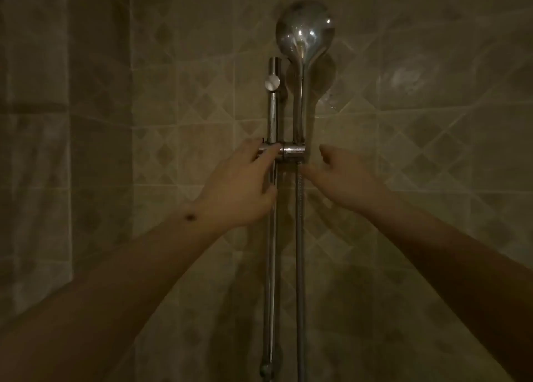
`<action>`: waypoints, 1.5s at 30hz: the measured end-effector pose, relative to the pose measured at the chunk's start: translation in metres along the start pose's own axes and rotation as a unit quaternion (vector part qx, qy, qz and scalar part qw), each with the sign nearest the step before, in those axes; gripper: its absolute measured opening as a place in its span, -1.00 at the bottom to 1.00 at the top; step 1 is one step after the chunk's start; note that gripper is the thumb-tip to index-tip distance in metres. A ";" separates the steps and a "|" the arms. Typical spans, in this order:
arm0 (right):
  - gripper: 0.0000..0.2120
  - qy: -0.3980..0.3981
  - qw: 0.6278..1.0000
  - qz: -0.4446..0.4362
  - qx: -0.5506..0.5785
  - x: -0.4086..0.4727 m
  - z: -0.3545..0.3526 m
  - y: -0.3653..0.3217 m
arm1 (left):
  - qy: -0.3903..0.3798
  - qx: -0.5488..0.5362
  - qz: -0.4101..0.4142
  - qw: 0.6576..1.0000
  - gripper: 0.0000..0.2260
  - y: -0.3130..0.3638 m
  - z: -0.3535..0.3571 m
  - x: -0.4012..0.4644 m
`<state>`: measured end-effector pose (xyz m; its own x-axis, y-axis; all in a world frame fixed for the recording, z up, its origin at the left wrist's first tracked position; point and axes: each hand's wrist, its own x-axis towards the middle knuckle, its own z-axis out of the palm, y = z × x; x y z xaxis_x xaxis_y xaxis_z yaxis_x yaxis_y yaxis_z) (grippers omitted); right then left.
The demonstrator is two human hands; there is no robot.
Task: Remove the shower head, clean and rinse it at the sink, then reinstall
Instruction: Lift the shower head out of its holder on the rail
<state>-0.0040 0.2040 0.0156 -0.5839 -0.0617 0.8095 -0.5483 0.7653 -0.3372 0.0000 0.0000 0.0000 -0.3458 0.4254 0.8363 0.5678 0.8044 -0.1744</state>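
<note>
Two hands reach up at one chrome shower set on a dim tiled wall [432,156] of diamond-patterned squares. Leftmost, the left hand [239,188] has its fingers curled round the left end of the single bracket [292,152] where it clamps the one upright rail [272,116], a smooth round tube. The one shower head [305,32], a glossy rounded disc on a slim handle, sits upright in that bracket, its ribbed metal hose [300,251] hanging straight below. The right hand [343,179] is spread, fingers loose, just beside the hose and bracket; whether it touches either I cannot tell. Bare wall lies open either side.
</note>
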 end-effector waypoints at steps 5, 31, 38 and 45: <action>-0.78 0.016 1.000 -0.015 0.013 0.022 0.005 0.008 | -0.007 0.014 -0.034 0.999 -0.26 -0.009 0.028 0.025; -0.90 0.136 0.977 0.037 0.162 0.082 0.032 -0.022 | 0.058 0.106 -0.027 0.992 -0.05 -0.020 0.086 0.028; -0.94 0.135 0.985 -0.001 0.104 0.069 0.014 -0.012 | 0.076 0.059 -0.007 0.995 -0.10 -0.025 0.086 0.027; -0.92 0.050 0.984 0.032 0.165 -0.017 0.043 0.004 | 0.124 -0.275 -0.073 0.950 -0.48 -0.011 0.070 0.006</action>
<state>-0.0214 0.1809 -0.0204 -0.5710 0.0558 0.8191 -0.6869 0.5139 -0.5138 -0.0606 0.0227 -0.0290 -0.3024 0.1595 0.9397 0.8559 0.4794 0.1941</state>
